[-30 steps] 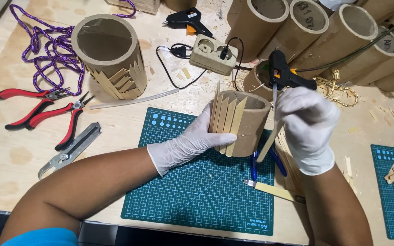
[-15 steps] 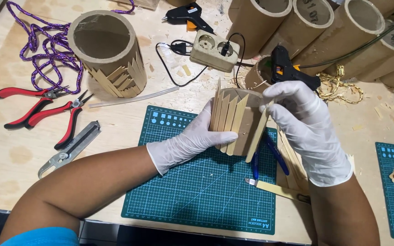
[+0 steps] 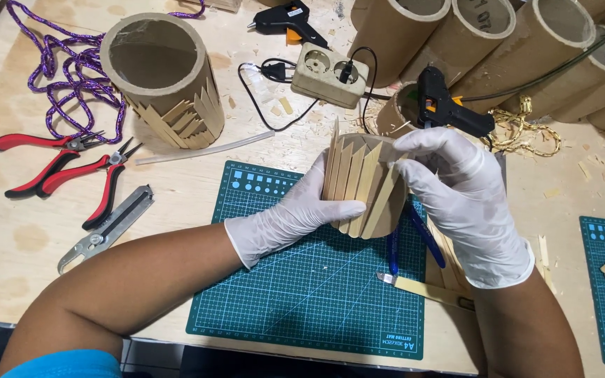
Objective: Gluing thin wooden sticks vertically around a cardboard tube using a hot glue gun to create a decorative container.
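Clasping the stick-clad tube (image 3: 365,189) mid-frame, both hands' fingers (image 3: 330,210) may shift the slanted stick (image 3: 384,203) if you squeeze.

Cardboard tube clad in wooden sticks, held above the cutting mat

The short brown cardboard tube (image 3: 376,199) was held just over the green cutting mat (image 3: 302,294), tilted with its open top away from the camera. Pale flat wooden sticks (image 3: 355,182) with pointed tips covered its near side, standing edge to edge and slightly overlapping, their points rising past the rim. Bare cardboard showed at the lower right of the wall.
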